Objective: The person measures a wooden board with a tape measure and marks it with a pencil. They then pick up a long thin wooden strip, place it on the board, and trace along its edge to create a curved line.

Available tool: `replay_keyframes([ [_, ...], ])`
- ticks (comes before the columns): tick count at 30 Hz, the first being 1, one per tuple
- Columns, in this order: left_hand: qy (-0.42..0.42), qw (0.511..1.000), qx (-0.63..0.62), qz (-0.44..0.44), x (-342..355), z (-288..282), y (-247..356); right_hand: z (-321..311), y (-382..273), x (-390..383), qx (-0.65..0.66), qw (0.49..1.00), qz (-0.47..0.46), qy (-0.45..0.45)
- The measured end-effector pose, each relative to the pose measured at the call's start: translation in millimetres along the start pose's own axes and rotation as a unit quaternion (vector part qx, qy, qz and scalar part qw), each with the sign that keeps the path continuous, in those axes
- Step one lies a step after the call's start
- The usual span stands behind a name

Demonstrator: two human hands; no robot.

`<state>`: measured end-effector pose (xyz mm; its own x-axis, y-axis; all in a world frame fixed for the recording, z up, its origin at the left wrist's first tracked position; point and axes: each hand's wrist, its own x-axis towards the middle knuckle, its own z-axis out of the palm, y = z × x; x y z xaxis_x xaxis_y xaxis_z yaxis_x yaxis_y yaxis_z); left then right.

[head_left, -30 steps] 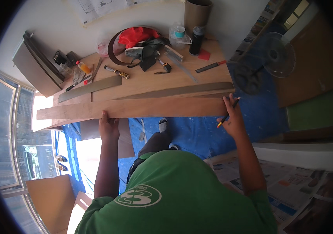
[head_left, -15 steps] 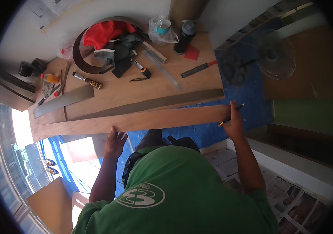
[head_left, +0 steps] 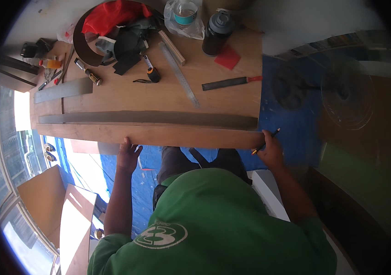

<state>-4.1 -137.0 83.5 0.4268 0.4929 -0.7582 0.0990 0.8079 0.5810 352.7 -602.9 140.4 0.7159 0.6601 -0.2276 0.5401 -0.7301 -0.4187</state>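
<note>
A long, narrow wooden strip [head_left: 177,135] lies along the near edge of the workbench. My left hand [head_left: 128,155] grips its near edge left of the middle, thumb on top, with some fingers hidden beneath. At the strip's right end my right hand [head_left: 271,151] is closed on the wood. A pencil [head_left: 274,134] sticks out between the fingers of that same hand. Just behind the strip, nearly parallel to it, a second, grey-brown strip [head_left: 158,117] rests on the bench.
On the workbench [head_left: 126,98] are a metal ruler [head_left: 179,73], a red-handled file [head_left: 225,84], a screwdriver-like tool [head_left: 88,73], a dark bottle [head_left: 218,34] and a bent strip [head_left: 82,41] around red cloth [head_left: 113,18]. A fan [head_left: 344,94] stands to the right; blue sheeting [head_left: 147,183] covers the floor.
My view has turned and shifted, so the bench things appear higher and further left. The strip now looks almost level, tipping slightly down to the right. Both hands keep their hold.
</note>
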Motion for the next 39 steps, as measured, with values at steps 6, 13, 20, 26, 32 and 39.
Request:
replay_keyframes([
  [6,0.113,0.993,-0.001,0.029,3,28,-57,49,76,26,0.059,0.997,-0.041,-0.041],
  [13,0.181,0.98,0.063,0.051,26,33,-79,65,98,38,0.089,0.991,-0.073,-0.061],
  [20,0.184,0.975,0.097,0.074,48,20,-91,80,112,43,0.106,0.989,-0.083,-0.057],
  [26,0.17,0.978,0.104,0.068,65,18,-92,77,111,44,0.084,0.992,-0.071,-0.065],
  [32,0.174,0.975,0.102,0.09,62,11,-92,76,109,45,0.086,0.991,-0.08,-0.056],
  [39,0.188,0.973,0.086,0.104,63,27,-91,74,109,46,0.079,0.991,-0.095,-0.047],
])
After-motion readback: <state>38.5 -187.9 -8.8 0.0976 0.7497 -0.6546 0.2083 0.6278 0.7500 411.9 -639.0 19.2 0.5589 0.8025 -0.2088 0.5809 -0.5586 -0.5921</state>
